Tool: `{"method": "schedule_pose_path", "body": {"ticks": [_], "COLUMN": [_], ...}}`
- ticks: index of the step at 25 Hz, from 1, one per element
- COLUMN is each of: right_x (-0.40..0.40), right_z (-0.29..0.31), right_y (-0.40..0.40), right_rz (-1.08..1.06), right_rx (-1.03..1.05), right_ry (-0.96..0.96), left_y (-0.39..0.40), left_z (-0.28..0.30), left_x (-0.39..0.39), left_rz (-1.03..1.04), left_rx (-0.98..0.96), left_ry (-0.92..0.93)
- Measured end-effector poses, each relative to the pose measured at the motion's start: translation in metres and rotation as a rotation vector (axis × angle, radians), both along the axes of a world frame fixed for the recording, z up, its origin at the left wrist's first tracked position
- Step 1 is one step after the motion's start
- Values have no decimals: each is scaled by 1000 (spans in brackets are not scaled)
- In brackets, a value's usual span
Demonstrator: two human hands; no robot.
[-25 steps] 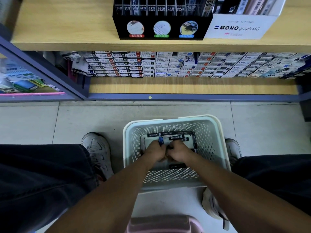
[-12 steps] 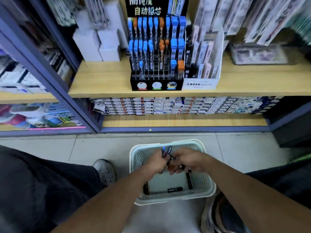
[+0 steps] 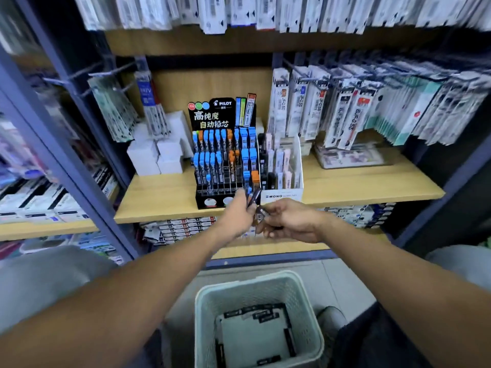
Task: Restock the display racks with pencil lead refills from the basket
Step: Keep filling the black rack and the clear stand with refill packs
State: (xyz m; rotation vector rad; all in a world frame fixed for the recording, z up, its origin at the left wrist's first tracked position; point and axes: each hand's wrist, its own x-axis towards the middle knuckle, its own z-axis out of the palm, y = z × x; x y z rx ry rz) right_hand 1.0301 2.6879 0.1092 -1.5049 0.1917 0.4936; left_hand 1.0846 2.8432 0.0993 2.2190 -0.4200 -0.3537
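A black Pilot display rack [image 3: 224, 155] with rows of blue- and orange-capped lead refill tubes stands on the wooden shelf [image 3: 159, 197]. My left hand [image 3: 237, 215] grips a few dark refill tubes [image 3: 252, 197], one blue-capped, just in front of the rack's lower right corner. My right hand [image 3: 288, 221] is close beside it and holds more dark tubes [image 3: 260, 216] in curled fingers. The pale green basket [image 3: 204, 309] sits on the floor below, with several black refill cases lying along its bottom edges.
A white Mono box [image 3: 283, 179] of refills stands right of the rack. White boxes [image 3: 156, 155] are stacked to its left. Packaged refills hang on hooks [image 3: 345, 107] above the shelf. Small boxes [image 3: 180, 229] fill the lower shelf. My knees flank the basket.
Both hands rose out of the basket with refill tubes and moved up to the front of the Pilot rack. My view tilted up from the floor to the shelves.
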Motion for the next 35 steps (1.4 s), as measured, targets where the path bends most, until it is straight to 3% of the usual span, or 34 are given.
{"method": "schedule_pose_path", "body": {"ticks": [4,10,14,18,22,29,35], "right_x": [18,67,89,99,106,115,133], "right_z": [45,84,83,72,76,82,65], "right_y": [-27,-86,-109,-116,-125,-128,-125], "right_rz": [-115,-437,-383,-298,-264,-421,-323], "right_rx": [75,-356,-692,-946,-1024,-1113,-1242], "right_ry": [-57,-329,-407,-459,-468,-649,-650], "left_y": [-17,-47,-73,-84,-83,-80,-80], "left_z": [46,79,77,73,77,85,81], "left_x": [31,76,95,105,114,123,126], "left_rz": [26,47,-20,-31,-41,-16,-60], "left_rx": [-132,-313,-295,-335,-350,-361,-376], "left_ry": [18,88,24,89,132,124,141]}}
